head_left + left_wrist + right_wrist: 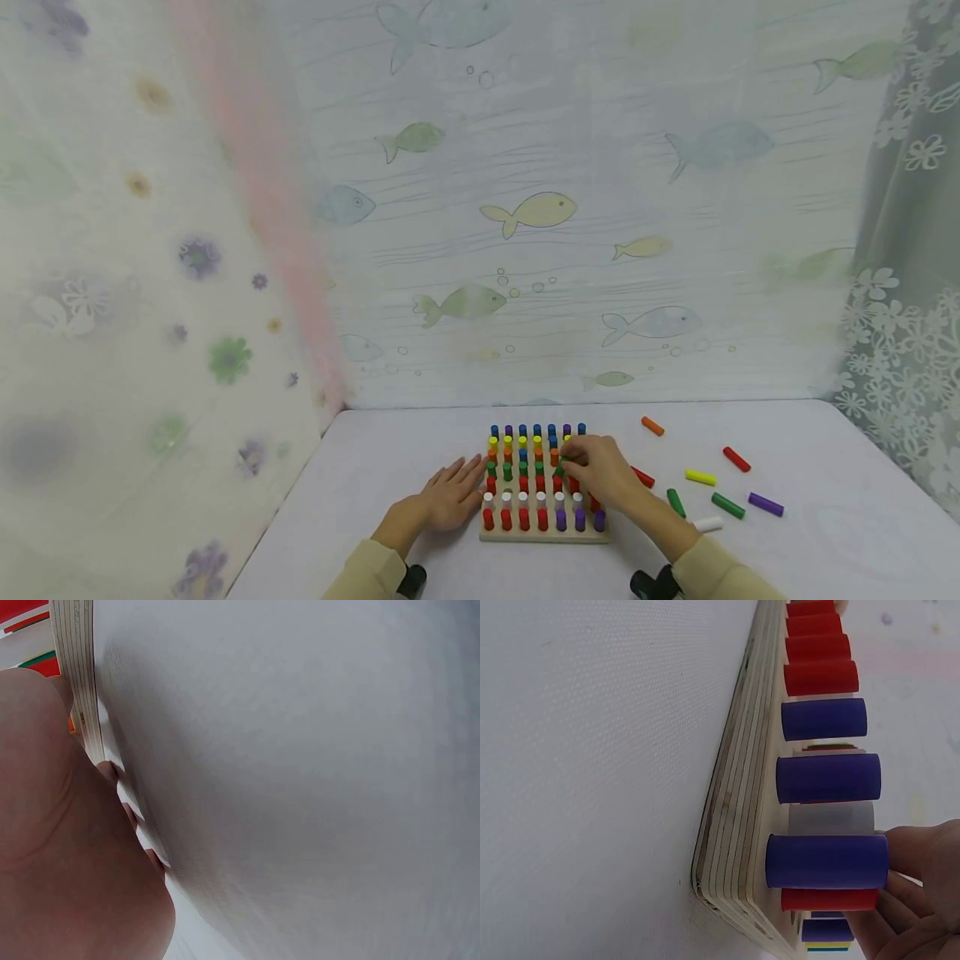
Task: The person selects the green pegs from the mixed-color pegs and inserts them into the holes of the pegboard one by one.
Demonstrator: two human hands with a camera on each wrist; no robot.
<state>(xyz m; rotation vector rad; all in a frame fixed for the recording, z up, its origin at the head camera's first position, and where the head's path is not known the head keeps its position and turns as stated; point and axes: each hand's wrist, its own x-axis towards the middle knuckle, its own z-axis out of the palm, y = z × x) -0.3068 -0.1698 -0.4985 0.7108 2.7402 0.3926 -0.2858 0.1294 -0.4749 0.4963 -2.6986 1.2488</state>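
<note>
A wooden pegboard [543,537] stands on the table with rows of coloured pegs upright in it. My left hand [452,496] lies flat with its fingers straight, touching the board's left side; the left wrist view shows the palm's edge [82,855] against the layered wood. Over the board's right side, my right hand [602,471] pinches a green peg [562,463] in the green row, its fingertips partly hiding it. In the right wrist view, purple pegs [829,778] along the front row cover the right hand's [922,892] fingertips.
Loose pegs lie scattered on the table right of the board, among them an orange peg [652,426], a yellow peg [701,477], a purple peg [766,504] and a white peg [707,524]. A fish-patterned curtain [540,333] hangs behind the table.
</note>
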